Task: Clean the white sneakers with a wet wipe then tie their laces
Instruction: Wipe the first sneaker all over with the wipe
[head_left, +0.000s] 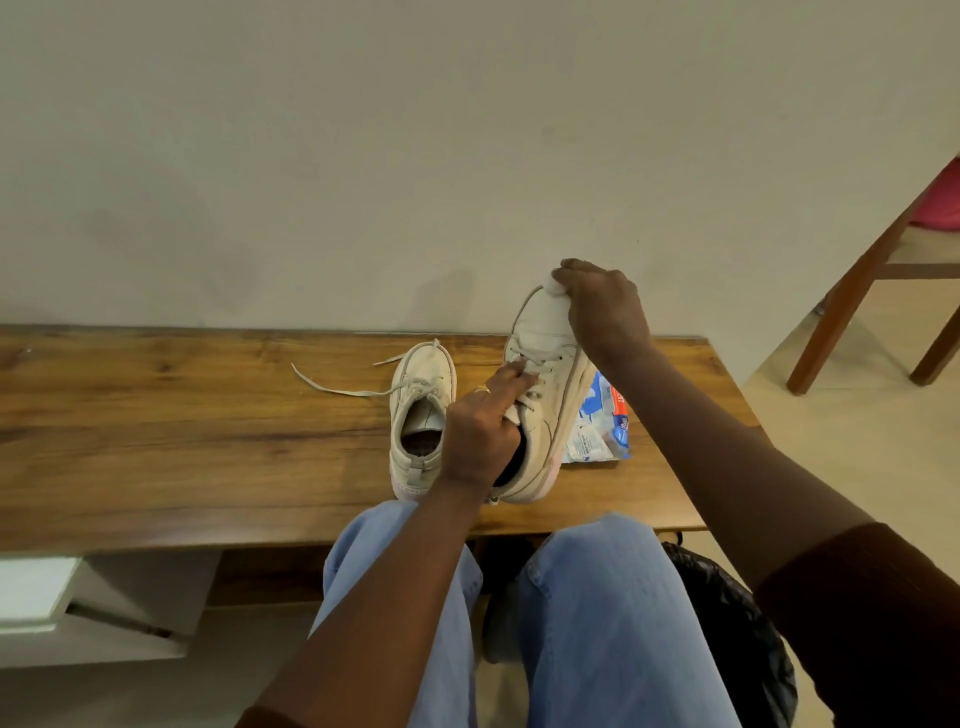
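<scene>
- Two sneakers sit at the near edge of the table (208, 415): the tipped sneaker (540, 332) rests on its heel with its toe up, and the flat sneaker (421, 410) stands just left of it, its lace (332, 387) trailing loose.
- Right hand (605, 312) curls its fingers round a wipe (551, 283), pressing it on the raised toe.
- Left hand (480, 436) grips the tipped sneaker at the tongue, fingers together over the laces.
- Wipe pack (605, 421) lies just right of it.
- Chair (857, 291) stands far right.

On the table (156, 441)
The flat sneaker (423, 384) lies at nine o'clock of the tilted sneaker (540, 332), the wipes pack (602, 421) at three o'clock.
</scene>
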